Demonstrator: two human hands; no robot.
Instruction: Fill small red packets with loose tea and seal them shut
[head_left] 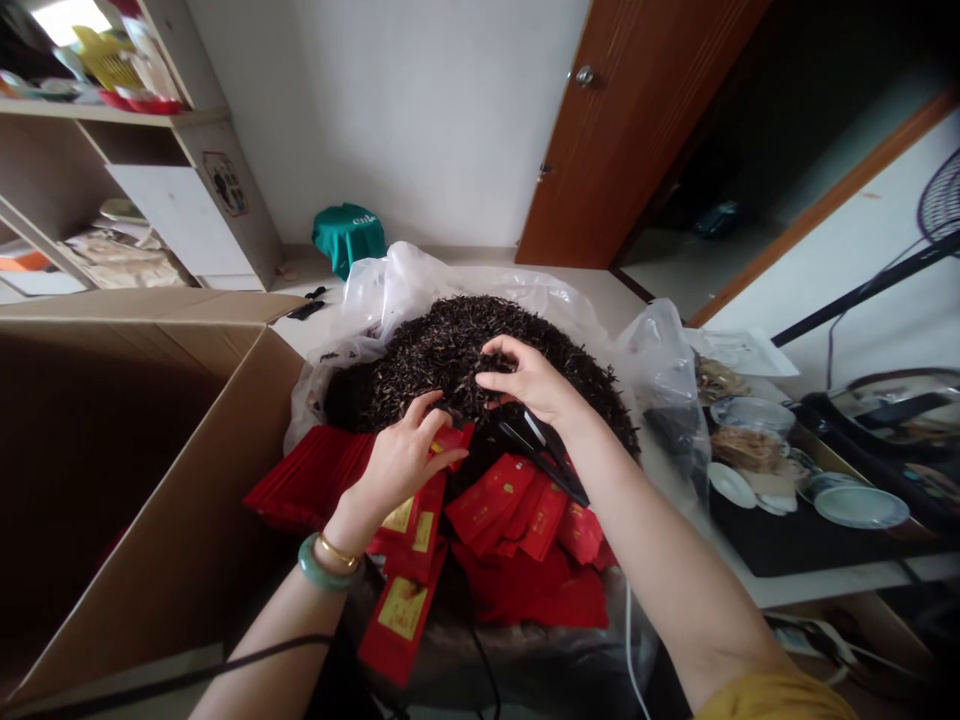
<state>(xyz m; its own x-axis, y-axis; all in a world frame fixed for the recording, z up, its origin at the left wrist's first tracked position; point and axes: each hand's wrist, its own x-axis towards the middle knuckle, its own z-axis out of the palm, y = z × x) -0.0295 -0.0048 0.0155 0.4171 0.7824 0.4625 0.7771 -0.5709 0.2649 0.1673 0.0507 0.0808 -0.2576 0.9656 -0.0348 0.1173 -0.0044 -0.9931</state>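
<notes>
My left hand [409,450] curls its fingers and thumb around a small red packet [454,437], held at the near edge of a heap of dark, dry tea leaves [480,325]. Over the heap, my right hand [529,380] has its fingers bent around a pinch of the leaves. Below my hands lie several loose red packets [499,500], some with gold labels. More red packets [315,480] stand in a tight row left of my left wrist. Under my right wrist, a black object [536,445] is partly hidden.
A clear plastic bag [405,275] surrounds the heap. At left stands an open cardboard box [217,440]. Dishes [859,500] and a glass bowl [752,413] sit on the right-hand table. A teal-covered bin [349,238] stands by the wall, near a wooden door [622,130].
</notes>
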